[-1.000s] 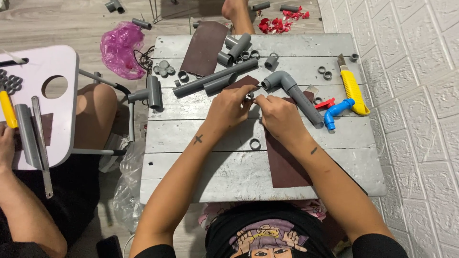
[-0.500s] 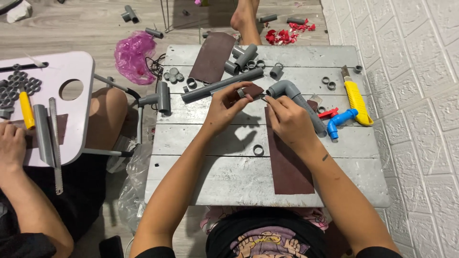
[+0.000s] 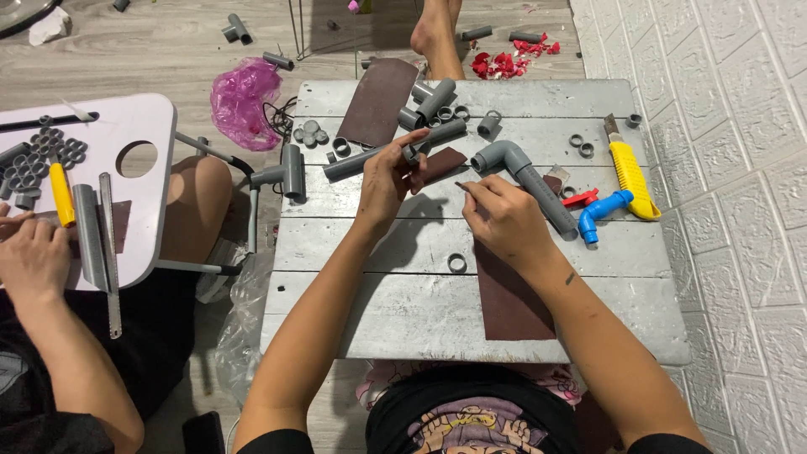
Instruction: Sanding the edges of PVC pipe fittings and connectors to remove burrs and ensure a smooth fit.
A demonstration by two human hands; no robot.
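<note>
We work at a low grey table (image 3: pixel 353 252) of painted planks, seen from above. Our left hand (image 3: pixel 388 181) is raised over the far side, thumb and fingers (image 3: pixel 412 141) pinching a small grey ring (image 3: pixel 411 155), a short slice of pipe, held up off the table, likely to keep its edge free for working. Our right hand (image 3: pixel 498 217) sits just right of it, fingers clenched on a thin dark sliver (image 3: pixel 463 186); what it is, we cannot tell. The ring looks dull grey, open through the middle, thin-walled. Under the right wrist lies a long brown sheet of sandpaper (image 3: pixel 508 298), flat on the planks. Another loose ring (image 3: pixel 456 263) rests near the table's middle. A long grey pipe (image 3: pixel 370 154) lies behind the left hand, an elbow pipe (image 3: pixel 521 172) just beyond the right. Farther right: a blue tap (image 3: pixel 603 212) and a yellow cutter (image 3: pixel 628 172). At left, another person's hand (image 3: pixel 34 256) rests by a white table (image 3: pixel 155 176).
</note>
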